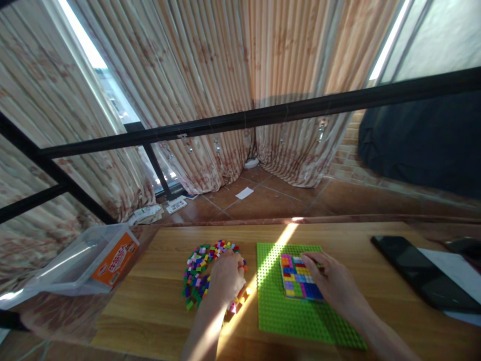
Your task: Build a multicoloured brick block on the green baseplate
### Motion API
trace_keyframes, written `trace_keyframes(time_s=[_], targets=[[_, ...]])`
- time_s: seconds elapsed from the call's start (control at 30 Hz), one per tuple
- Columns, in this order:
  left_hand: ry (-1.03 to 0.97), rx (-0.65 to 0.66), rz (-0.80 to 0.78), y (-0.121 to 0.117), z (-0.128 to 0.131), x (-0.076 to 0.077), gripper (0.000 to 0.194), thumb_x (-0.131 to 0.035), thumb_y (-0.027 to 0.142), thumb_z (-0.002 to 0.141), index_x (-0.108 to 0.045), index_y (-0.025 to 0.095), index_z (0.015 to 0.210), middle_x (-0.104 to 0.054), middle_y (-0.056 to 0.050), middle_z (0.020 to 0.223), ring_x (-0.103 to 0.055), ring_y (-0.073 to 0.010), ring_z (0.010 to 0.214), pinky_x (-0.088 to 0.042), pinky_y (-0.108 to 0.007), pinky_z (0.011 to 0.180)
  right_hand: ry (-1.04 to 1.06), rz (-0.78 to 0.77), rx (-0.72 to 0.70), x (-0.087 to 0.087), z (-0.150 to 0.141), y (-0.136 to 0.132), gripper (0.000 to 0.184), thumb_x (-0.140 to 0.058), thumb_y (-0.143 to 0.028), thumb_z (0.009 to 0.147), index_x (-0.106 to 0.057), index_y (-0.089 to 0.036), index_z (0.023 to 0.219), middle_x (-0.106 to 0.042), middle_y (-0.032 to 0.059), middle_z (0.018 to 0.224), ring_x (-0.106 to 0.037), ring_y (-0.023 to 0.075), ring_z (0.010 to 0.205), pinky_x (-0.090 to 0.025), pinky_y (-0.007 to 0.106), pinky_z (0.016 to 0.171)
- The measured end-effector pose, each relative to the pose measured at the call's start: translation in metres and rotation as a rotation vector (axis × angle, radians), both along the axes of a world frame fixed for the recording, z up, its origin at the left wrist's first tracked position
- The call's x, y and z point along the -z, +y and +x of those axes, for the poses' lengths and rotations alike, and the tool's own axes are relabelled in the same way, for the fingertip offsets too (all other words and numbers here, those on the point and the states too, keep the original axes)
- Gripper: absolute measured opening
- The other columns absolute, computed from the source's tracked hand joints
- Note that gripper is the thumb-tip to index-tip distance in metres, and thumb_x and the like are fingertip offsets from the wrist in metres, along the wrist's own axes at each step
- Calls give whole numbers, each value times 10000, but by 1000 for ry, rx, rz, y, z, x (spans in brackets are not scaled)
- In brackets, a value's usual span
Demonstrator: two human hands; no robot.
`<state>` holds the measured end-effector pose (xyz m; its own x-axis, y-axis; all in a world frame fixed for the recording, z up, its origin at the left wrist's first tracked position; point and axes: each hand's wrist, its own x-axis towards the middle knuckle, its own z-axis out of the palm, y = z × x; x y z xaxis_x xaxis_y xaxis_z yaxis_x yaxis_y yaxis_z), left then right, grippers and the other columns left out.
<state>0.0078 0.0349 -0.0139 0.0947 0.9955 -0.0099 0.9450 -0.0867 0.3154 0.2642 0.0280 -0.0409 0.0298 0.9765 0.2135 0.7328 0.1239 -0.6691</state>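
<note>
My left hand (226,277) reaches down into a loose pile of small coloured toy bricks (195,271) on the wooden table. Its fingers are curled among the bricks, and whatever they grip is hidden. On the green studded baseplate (274,316) lies a rectangular block of many-coloured bricks (296,281). Over that block's right side rests my right hand (332,278), thumb and fingers drawn together at its upper right part. A piece between those fingertips cannot be made out. The hand covers part of the block.
A clear plastic box (78,260) with an orange label stands left of the table (139,301). At the right lie a dark phone-like slab (424,271) and white paper (451,268). A black metal rail (233,122) and curtains (210,65) are beyond the table.
</note>
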Motion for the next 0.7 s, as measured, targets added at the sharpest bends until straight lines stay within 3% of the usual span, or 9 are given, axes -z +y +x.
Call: trace_keyframes(time_s=[0.23, 0.43, 0.7], targets=[[-245, 38, -4, -7, 21, -15, 145, -478, 160, 816, -616, 205, 804, -654, 3, 730, -594, -142, 708, -397, -234, 647, 35, 14, 7, -2, -1, 1, 357, -393, -418, 878, -671, -195, 872, -697, 83, 910, -639, 232, 853, -470, 354, 790], [-385, 156, 97, -11, 55, -10, 195, -477, 152, 825, -661, 213, 834, -667, -9, 855, -599, -154, 817, -442, -250, 747, 50, 25, 7, -6, -2, -1, 334, -397, -395, 876, -668, -203, 845, -693, 73, 877, -637, 222, 825, -474, 339, 765], [-420, 257, 115, -12, 74, -12, 235, -461, 204, 888, -678, 266, 953, -645, -1, 908, -589, -137, 848, -455, -236, 788, 47, 22, 5, -7, -1, -1, 336, -384, -385, 891, -661, -209, 821, -683, 65, 852, -641, 209, 794, -469, 309, 730]])
